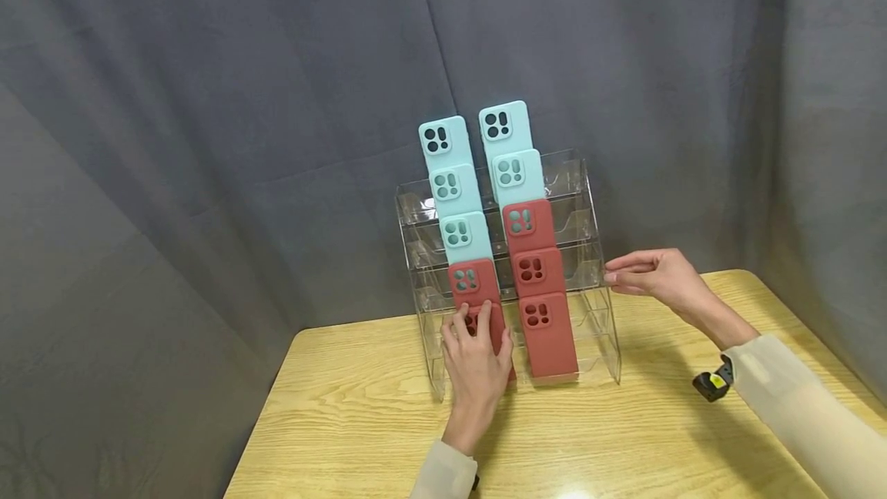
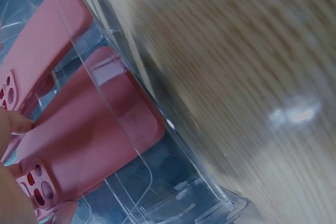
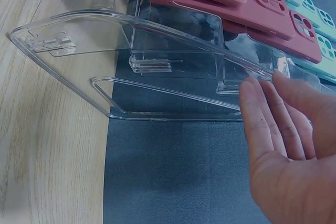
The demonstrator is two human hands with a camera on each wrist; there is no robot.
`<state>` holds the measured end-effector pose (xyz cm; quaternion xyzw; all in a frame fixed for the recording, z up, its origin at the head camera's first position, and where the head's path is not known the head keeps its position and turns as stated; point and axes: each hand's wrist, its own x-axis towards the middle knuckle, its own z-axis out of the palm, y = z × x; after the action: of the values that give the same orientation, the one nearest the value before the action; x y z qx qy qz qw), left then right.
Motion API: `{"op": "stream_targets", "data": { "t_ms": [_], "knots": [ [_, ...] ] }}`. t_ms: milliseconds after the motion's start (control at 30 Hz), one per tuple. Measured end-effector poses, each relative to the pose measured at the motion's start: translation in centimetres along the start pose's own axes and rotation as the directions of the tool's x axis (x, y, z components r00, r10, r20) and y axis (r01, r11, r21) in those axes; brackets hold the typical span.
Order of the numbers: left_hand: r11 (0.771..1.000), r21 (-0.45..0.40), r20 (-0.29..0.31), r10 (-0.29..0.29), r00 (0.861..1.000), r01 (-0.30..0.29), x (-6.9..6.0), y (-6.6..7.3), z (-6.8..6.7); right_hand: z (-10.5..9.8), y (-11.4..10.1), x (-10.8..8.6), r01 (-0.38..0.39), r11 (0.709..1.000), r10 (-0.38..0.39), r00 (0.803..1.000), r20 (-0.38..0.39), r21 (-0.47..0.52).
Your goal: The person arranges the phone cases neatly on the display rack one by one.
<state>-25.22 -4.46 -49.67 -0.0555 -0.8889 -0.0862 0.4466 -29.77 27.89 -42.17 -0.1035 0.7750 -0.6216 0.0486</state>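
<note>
A clear acrylic tiered rack (image 1: 419,322) holds two columns of phone cases. My left hand (image 1: 474,364) grips the lowest red phone case (image 2: 94,124) of the left column, with the thumb at its right edge and fingers at its top and left. That case sits in the bottom tier, behind the clear front lip. My right hand (image 1: 658,276) pinches the rack's right side edge (image 3: 173,35) between thumb and fingertips. Beside the gripped case stands another red case (image 1: 550,345), lowest in the right column.
Above in the left column are one red case (image 1: 478,291) and three light-teal cases (image 1: 467,241). The right column has more red cases (image 1: 543,276) below two teal ones (image 1: 521,187). The rack stands on a wooden table (image 1: 360,376) before a grey curtain (image 1: 277,98).
</note>
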Motion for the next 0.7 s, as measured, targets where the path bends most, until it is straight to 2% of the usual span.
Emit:
{"op": "stream_targets", "data": {
  "t_ms": [500,700],
  "knots": [
    [1.0,-0.016,-0.02,0.008,1.0,-0.008,0.0,-0.4,-0.5,-0.2,-0.2,-0.2,-0.003,1.0,0.003,1.0,0.0,0.002],
    [0.999,-0.054,-0.064,-0.004,0.998,0.001,1.3,-1.9,-1.9,-0.7,-0.6,-0.2,0.008,0.999,-0.007,1.0,-0.014,0.035]
  ]
}}
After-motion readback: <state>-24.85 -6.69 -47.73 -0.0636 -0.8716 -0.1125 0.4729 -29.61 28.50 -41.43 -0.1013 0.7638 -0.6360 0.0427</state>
